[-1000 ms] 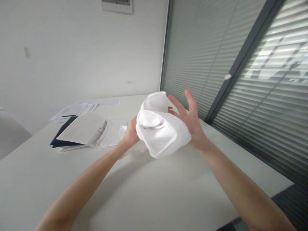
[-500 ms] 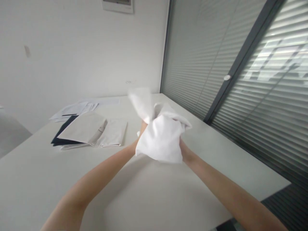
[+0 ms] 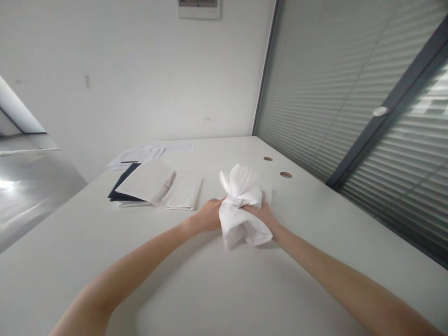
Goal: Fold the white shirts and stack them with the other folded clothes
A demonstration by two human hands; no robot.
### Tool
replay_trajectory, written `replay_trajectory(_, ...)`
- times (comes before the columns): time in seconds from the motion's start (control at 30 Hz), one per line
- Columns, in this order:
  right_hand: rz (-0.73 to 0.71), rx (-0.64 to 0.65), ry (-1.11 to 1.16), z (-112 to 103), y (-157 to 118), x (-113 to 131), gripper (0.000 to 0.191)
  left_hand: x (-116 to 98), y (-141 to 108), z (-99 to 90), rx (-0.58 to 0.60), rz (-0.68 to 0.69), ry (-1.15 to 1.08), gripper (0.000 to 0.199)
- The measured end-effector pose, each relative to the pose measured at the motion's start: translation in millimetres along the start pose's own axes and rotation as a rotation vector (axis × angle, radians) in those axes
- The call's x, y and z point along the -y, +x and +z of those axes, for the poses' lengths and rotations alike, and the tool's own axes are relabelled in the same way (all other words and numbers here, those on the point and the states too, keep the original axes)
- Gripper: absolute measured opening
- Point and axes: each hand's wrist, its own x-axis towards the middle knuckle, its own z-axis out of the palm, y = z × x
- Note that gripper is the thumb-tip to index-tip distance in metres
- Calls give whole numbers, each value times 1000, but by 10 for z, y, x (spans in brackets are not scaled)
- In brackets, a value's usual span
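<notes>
A crumpled white cloth (image 3: 241, 224) is bunched up low over the table, its top sticking up in folds. My left hand (image 3: 211, 213) grips its left side, the fingertips hidden in the fabric. On the right side my right hand (image 3: 262, 215) is closed on the same cloth, with part of the hand across the middle folds.
Left of the hands lies a folded light garment (image 3: 147, 179) partly over dark folded fabric (image 3: 122, 183). Behind are paper sheets (image 3: 140, 154). Two round holes (image 3: 286, 175) pierce the white table (image 3: 196, 289). A blind-covered glass partition (image 3: 315, 93) stands at right.
Both hands have brought the cloth down toward the table, and it is now more tightly bunched. The view has turned left, so the table's things appear further right.
</notes>
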Motion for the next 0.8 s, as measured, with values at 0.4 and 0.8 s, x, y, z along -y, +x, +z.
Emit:
replay_trajectory(0.4, -312, -395, -1010, 252, 1568, 219, 51, 1076, -971, -847, -238, -207, 524, 32)
replay_trajectory(0.8, -171, 171, -1421, 945, 1764, 296, 51, 1275, -1691, -1146, -366, -426, 716, 46)
